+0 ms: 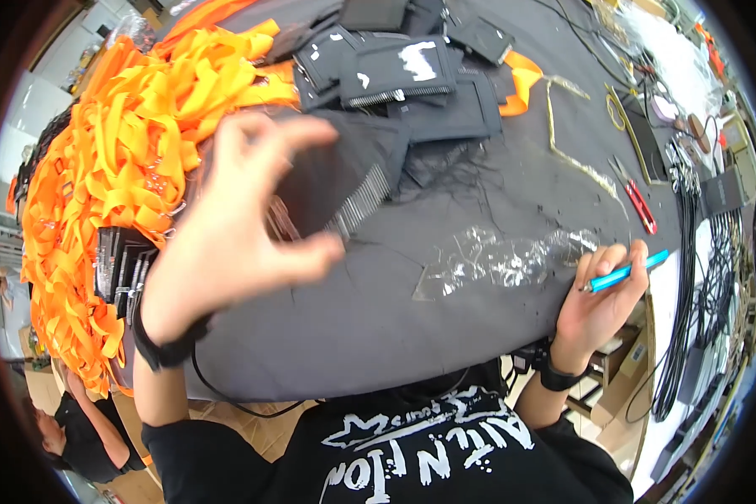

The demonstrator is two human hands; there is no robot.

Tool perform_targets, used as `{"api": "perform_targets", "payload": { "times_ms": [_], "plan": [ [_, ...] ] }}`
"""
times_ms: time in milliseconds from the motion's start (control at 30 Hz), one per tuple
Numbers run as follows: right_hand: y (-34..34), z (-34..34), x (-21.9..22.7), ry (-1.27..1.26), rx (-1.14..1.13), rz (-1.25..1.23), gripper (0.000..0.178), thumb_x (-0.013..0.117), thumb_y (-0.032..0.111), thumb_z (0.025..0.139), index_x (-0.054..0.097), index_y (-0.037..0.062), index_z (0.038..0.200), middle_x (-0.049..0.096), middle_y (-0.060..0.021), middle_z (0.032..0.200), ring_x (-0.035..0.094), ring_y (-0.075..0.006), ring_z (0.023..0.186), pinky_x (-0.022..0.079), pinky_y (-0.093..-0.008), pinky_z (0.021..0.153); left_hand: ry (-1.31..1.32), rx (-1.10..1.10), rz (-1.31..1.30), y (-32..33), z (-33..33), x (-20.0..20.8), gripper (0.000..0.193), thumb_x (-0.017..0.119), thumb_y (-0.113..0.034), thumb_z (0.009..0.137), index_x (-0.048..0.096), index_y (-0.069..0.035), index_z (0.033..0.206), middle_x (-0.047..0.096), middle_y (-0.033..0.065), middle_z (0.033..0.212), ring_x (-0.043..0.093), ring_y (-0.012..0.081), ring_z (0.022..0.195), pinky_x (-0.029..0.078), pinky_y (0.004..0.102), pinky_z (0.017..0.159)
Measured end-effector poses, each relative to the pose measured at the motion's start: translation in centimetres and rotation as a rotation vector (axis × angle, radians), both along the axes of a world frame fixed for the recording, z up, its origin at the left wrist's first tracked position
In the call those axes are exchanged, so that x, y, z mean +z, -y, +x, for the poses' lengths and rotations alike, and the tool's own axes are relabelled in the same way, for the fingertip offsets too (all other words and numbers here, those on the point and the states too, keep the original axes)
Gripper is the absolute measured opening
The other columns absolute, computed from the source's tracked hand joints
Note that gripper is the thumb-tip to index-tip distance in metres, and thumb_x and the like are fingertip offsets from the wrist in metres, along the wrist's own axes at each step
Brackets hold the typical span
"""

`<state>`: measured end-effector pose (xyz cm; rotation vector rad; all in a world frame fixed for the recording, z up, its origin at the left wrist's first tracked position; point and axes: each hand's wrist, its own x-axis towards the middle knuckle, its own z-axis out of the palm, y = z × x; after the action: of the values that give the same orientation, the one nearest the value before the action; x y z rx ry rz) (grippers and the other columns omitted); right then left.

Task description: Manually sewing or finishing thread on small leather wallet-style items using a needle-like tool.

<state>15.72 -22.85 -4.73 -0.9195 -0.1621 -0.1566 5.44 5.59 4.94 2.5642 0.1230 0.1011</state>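
Observation:
My left hand (214, 223) is raised over the left half of the table, somewhat blurred. Its thumb and fingers are spread in a wide C, with nothing between them. Beyond it lies a flat black fabric piece (378, 151) with a band of pale stripes (363, 202) along one edge. My right hand (596, 311) is closed round a slim bright-blue tool (630, 272) near the table's right edge; its kind is unclear. Next to that hand is a crumpled clear plastic strip (512, 260). Several black fabric pieces (399, 69) are stacked at the back.
Orange straps (134, 143) are heaped along the left, beside bundled black pieces (124, 262). Red-handled scissors or snips (641, 207) and black cables (687, 302) lie at right. Loose black threads (458, 172) are scattered on the grey tabletop (311, 336). Another person (92, 428) is at lower left.

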Motion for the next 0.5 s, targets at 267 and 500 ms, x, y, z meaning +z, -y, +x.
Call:
{"api": "perform_targets", "payload": {
  "times_ms": [267,500],
  "plan": [
    [-0.1,-0.4,0.1,0.018,0.031,-0.068,0.019,0.04,0.028,0.093,0.039,0.0096,0.088,0.05,-0.0071,0.059,0.034,-0.0119,0.042,0.029,-0.026,0.04,-0.092,-0.31,0.181,2.6,-1.6,-2.1,0.072,0.078,-0.012,0.048,0.05,-0.011,0.115,0.042,0.0112,0.109,0.045,0.0297,0.098,0.038,0.0368,0.087],
    [-2.5,-2.2,0.8,-0.064,0.125,-0.076,0.018,0.038,0.028,0.092,0.038,0.0099,0.091,0.049,-0.0101,0.053,0.033,-0.0141,0.035,0.03,-0.0271,0.035,-0.044,-0.445,0.065,5.9,-1.7,-3.9,0.048,0.073,-0.025,0.056,0.059,-0.007,0.099,0.048,0.0062,0.09,0.048,0.0243,0.078,0.041,0.0329,0.071]
  ]
}}
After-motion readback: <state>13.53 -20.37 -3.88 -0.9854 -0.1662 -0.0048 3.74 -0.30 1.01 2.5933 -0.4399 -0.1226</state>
